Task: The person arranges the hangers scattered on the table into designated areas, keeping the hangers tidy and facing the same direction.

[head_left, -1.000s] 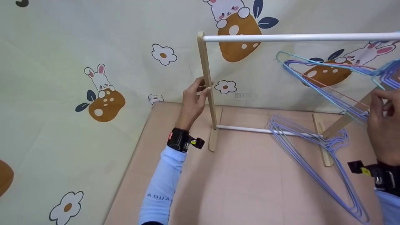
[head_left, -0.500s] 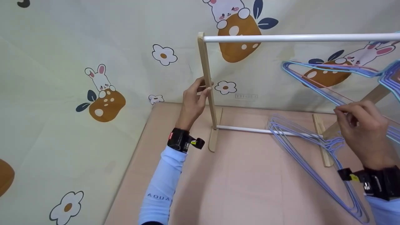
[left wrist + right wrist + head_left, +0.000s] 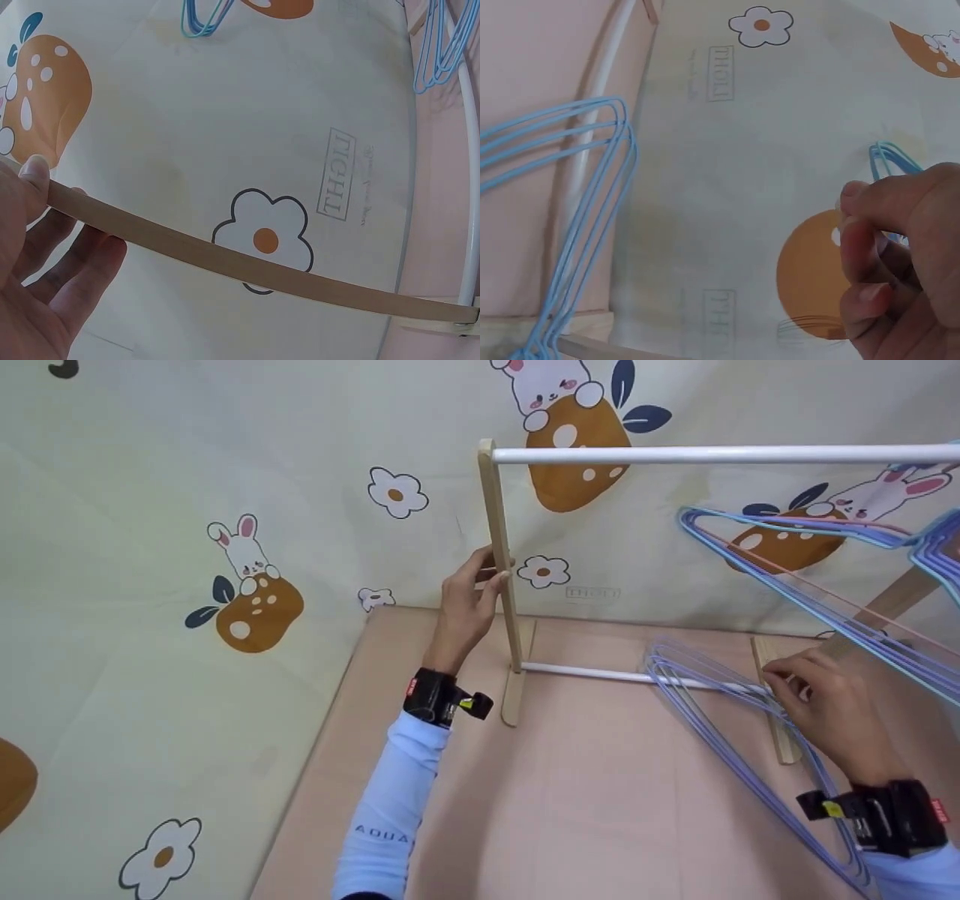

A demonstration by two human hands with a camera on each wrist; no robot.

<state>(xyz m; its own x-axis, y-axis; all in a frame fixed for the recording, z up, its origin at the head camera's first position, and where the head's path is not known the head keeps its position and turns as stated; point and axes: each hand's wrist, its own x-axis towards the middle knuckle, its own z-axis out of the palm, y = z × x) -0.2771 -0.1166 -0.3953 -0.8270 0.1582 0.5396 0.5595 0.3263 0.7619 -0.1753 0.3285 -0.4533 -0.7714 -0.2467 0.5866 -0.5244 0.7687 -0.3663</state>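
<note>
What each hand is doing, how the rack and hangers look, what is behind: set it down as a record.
Left hand: holds a wooden upright
Right hand: fingers curled, no hanger seen in its grip
Upper white rail: meets the upright near its top
Upper hangers: blue, purple and pink; hooks not clearly shown
Lower hangers: several, crossing the lower white rail in the right wrist view
Backdrop: rabbit and flower prints
</note>
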